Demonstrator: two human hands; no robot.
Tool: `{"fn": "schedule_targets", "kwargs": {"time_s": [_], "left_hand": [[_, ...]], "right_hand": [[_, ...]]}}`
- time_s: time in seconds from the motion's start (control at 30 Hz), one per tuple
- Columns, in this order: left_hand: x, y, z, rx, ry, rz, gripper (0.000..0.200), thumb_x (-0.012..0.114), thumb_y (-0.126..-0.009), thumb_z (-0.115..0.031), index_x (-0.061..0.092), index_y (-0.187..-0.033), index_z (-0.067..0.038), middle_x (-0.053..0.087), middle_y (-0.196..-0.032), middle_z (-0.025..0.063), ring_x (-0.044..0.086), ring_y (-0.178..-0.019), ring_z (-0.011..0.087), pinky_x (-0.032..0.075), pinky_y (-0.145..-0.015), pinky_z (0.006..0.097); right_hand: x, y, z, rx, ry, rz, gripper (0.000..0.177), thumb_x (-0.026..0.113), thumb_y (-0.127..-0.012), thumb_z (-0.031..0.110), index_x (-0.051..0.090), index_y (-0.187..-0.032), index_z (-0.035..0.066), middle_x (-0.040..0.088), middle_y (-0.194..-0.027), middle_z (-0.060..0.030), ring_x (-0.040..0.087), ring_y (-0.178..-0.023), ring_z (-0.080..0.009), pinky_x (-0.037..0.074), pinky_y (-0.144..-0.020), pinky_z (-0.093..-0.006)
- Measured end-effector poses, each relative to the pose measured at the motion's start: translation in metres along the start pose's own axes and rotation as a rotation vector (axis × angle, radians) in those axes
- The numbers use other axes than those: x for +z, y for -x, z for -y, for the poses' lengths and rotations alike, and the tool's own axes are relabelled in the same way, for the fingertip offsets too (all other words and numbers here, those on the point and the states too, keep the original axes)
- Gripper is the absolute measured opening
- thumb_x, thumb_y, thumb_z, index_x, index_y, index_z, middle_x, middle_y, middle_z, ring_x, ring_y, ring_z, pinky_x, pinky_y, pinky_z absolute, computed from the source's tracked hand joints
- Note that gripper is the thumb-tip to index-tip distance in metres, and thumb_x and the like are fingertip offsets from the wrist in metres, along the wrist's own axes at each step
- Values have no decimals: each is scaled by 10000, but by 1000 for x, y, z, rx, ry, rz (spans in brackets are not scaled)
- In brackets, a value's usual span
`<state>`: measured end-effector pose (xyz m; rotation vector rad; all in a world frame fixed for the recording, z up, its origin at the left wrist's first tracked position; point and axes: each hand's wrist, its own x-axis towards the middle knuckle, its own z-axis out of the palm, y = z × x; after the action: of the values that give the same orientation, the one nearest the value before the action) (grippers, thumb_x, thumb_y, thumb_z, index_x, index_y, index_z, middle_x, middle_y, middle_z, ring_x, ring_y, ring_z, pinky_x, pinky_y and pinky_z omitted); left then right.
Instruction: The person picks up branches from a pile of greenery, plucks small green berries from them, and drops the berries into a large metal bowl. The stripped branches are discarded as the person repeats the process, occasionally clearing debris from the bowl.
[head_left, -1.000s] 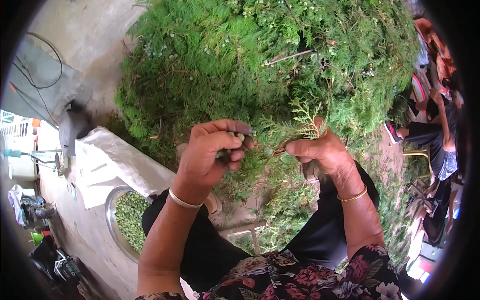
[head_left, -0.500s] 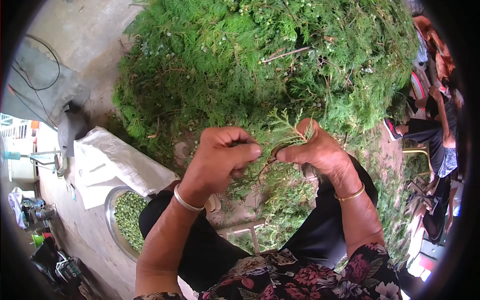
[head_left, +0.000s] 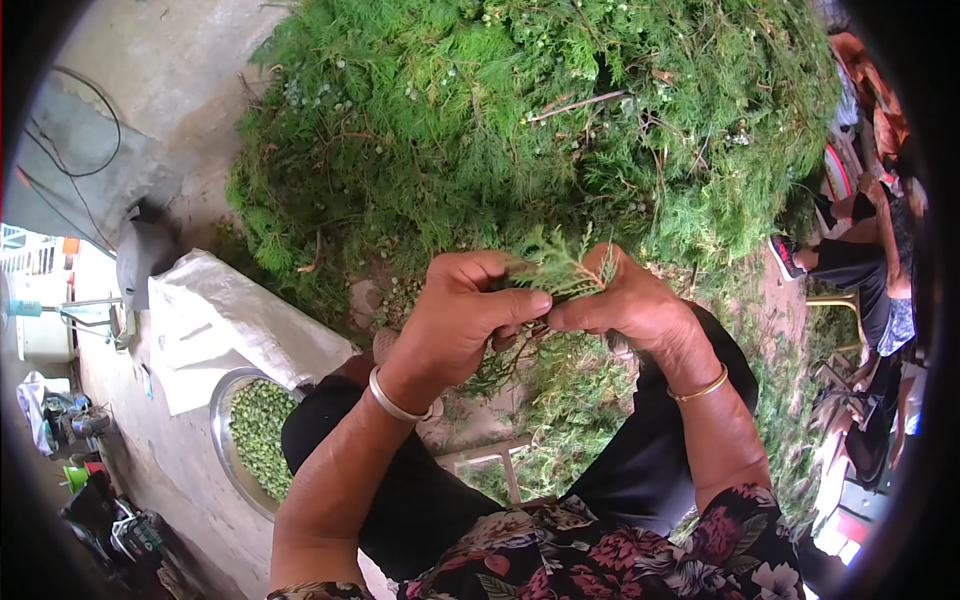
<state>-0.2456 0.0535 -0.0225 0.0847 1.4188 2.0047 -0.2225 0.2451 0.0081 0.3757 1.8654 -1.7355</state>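
My right hand [head_left: 635, 300] grips a green cypress sprig [head_left: 565, 272], its reddish stem held between thumb and fingers and its leaves fanning toward the left. Right against that sprig is my left hand [head_left: 465, 315], fingers closed and thumb tip meeting the right thumb. Whatever lies inside the left fingers is hidden. Both hands are above my parted knees. Just beyond them rises a large heap of cypress branches [head_left: 480, 130], dotted with small pale green cones.
By my left knee stands a metal basin [head_left: 222, 430] of small green cones [head_left: 262, 435], beside a white sack [head_left: 235, 315]. A wooden frame piece [head_left: 510, 470] lies between my legs. Another person [head_left: 850, 265] sits at the right. Black cables [head_left: 110, 120] lie at upper left.
My left hand has moved right and slightly up, closing the gap to the sprig. My right hand stays nearly in place, still gripping the sprig.
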Motion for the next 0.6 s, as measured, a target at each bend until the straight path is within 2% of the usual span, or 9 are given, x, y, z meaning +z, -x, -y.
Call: {"fn": "schedule_targets", "kwargs": {"time_s": [0.13, 0.2, 0.27, 0.33, 0.37, 0.47, 0.5, 0.57, 0.6], "left_hand": [[-2, 1, -4, -78, 101, -53, 119, 651, -816, -74, 628, -895, 12, 557, -655, 3, 466, -530, 59, 354, -452, 213], [-13, -2, -6, -60, 265, -215, 125, 569, -867, -81, 604, -948, 7, 566, -731, 50, 439, -548, 74, 359, -490, 226], [-22, -5, -11, -43, 345, -244, 144, 541, -886, -108, 588, -942, 16, 566, -768, 90, 488, -605, 109, 398, -505, 249], [-30, -8, -9, -22, 542, -209, 187, 530, -899, -137, 577, -961, 33, 581, -825, 128, 531, -665, 145, 460, -539, 285], [-33, -8, -9, -16, 566, -202, 204, 526, -903, -146, 574, -954, 45, 600, -850, 158, 577, -702, 188, 516, -598, 325], [-28, -7, -10, -30, 587, -228, 197, 523, -902, -143, 577, -953, 40, 614, -889, 176, 607, -754, 208, 534, -625, 345], [-27, -7, -8, -34, 587, -228, 197, 523, -902, -143, 577, -953, 40, 614, -889, 176, 607, -754, 208, 534, -625, 345], [-25, -8, -3, -87, 572, -165, 196, 521, -900, -136, 576, -965, 41, 622, -913, 182, 624, -782, 223, 543, -669, 350], [-23, -9, 0, -88, 573, -164, 196, 521, -900, -136, 576, -965, 41, 622, -913, 182, 624, -782, 223, 543, -669, 350]], "right_hand": [[-2, 6, 12, 68, 126, -82, 568, 794, -660, 158, 480, -1067, -86, 639, -860, -106, 596, -773, -157, 476, -707, -277], [-8, 11, 11, 28, 66, -61, 524, 782, -666, 147, 500, -1049, -74, 647, -880, -123, 609, -808, -174, 481, -716, -295], [-21, 9, 4, -18, 9, -36, 480, 770, -672, 137, 520, -1031, -61, 654, -899, -140, 621, -844, -190, 486, -725, -312], [-35, -10, -16, -97, 839, 462, 498, 764, -660, 167, 566, -1067, -42, 658, -915, -159, 644, -840, -263, 495, -725, -359], [-29, -7, -29, -242, 1156, 453, 552, 748, -660, 194, 584, -1151, 2, 661, -940, -160, 642, -788, -322, 499, -721, -384], [-5, -9, -57, -295, 1300, 615, 653, 736, -713, 307, 512, -1237, -13, 662, -973, -189, 630, -926, -350, 492, -818, -415], [-1, -9, -52, -292, 1298, 615, 653, 736, -713, 307, 512, -1237, -13, 662, -973, -189, 630, -926, -350, 492, -818, -415], [4, -11, -34, -363, 764, 365, 550, 765, -698, 233, 568, -1126, -49, 666, -884, -173, 654, -812, -288, 516, -744, -369], [8, -12, -29, -360, 764, 364, 550, 765, -698, 233, 568, -1126, -49, 666, -884, -173, 654, -812, -288, 516, -744, -369]]}}
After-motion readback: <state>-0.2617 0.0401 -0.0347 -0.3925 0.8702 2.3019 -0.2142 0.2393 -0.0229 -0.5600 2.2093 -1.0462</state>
